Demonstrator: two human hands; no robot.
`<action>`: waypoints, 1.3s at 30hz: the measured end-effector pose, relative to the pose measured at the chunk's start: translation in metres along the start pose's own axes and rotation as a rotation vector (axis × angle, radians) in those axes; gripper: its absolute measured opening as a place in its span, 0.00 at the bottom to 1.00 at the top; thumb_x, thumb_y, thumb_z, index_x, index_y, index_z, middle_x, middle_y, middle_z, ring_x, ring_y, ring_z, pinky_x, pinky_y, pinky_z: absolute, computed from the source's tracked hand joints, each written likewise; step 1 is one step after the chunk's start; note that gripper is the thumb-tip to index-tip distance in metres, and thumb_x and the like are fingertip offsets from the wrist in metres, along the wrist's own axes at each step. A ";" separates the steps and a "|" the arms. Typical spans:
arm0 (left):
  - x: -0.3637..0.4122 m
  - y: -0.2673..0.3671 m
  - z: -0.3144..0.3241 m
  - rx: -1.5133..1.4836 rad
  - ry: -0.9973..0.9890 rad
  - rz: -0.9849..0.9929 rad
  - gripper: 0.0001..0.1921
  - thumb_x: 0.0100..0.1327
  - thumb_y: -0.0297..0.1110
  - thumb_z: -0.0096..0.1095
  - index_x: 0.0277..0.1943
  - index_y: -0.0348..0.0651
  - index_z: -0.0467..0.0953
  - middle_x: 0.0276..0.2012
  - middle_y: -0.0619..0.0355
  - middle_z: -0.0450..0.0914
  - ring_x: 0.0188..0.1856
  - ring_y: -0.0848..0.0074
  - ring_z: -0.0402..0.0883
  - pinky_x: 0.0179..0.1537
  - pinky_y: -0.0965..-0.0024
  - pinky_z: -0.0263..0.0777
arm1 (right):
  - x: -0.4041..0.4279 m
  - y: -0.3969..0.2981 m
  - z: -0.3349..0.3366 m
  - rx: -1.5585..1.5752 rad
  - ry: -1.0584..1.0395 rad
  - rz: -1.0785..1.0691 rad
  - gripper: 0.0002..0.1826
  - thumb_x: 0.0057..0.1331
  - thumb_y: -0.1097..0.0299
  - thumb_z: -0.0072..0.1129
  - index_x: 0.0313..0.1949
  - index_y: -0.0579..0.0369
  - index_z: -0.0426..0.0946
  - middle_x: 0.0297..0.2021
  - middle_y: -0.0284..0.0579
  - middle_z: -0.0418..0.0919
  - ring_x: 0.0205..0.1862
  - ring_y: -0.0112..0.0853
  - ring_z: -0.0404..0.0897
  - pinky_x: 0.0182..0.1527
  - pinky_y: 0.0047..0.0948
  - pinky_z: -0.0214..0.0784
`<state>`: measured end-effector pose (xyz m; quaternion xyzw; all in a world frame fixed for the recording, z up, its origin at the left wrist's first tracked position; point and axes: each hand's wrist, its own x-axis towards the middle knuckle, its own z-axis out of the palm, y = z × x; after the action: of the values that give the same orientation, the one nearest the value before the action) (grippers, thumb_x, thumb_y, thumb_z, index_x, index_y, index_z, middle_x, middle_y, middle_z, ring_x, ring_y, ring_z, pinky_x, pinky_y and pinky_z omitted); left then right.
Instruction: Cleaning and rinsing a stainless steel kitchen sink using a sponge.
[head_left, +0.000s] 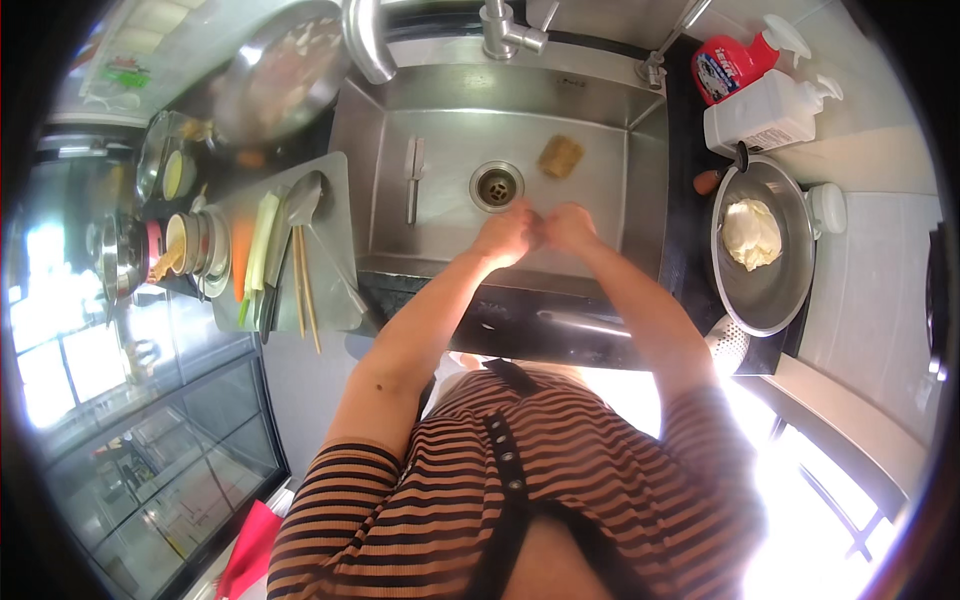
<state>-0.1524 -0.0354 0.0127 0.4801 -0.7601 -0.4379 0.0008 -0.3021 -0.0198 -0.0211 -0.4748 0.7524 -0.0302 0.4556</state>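
Note:
My left hand (506, 236) and my right hand (570, 227) are close together over the front of a stainless-steel sink (442, 236), with fingers curled inward. Something dark shows between the fingertips, but whether it is an object or shadow is unclear. Just beyond the hands is the round sink drain (496, 187). A brownish scrubbing sponge (561, 156) lies on the sink floor, past my right hand. To the left of the drain rests a slim metal utensil, perhaps a peeler (412, 180).
Left of the sink, a cutting board (337, 247) bears a carrot (242, 255), pale green stalks (262, 232), chopsticks (303, 289) and a metal ladle (304, 199). On the right stand a metal basin (765, 300) with a pale lump of food, a red spray bottle (727, 67) and a white pump bottle (757, 116).

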 end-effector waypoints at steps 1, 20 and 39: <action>-0.001 0.003 -0.002 -0.100 0.023 -0.023 0.31 0.48 0.21 0.53 0.59 0.37 0.57 0.43 0.50 0.76 0.42 0.66 0.78 0.44 0.66 0.72 | -0.002 0.000 -0.002 0.003 0.001 0.004 0.08 0.50 0.68 0.56 0.31 0.52 0.78 0.20 0.41 0.80 0.24 0.29 0.80 0.31 0.28 0.72; -0.052 -0.043 -0.012 -0.325 0.307 0.006 0.22 0.57 0.22 0.54 0.55 0.35 0.60 0.50 0.46 0.71 0.47 0.68 0.78 0.45 0.72 0.73 | 0.056 0.075 0.004 -0.291 0.012 0.108 0.15 0.50 0.71 0.57 0.39 0.60 0.76 0.39 0.53 0.78 0.44 0.42 0.77 0.45 0.35 0.70; -0.095 -0.106 -0.034 0.288 0.798 0.025 0.07 0.51 0.29 0.54 0.35 0.42 0.72 0.28 0.54 0.77 0.28 0.60 0.77 0.29 0.63 0.72 | 0.074 -0.035 -0.004 -0.606 -0.162 -0.358 0.31 0.53 0.76 0.49 0.59 0.43 0.62 0.43 0.49 0.76 0.43 0.43 0.77 0.43 0.37 0.71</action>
<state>-0.0099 -0.0053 0.0031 0.5977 -0.7596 -0.1071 0.2330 -0.2913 -0.0950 -0.0503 -0.7135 0.5936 0.1525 0.3396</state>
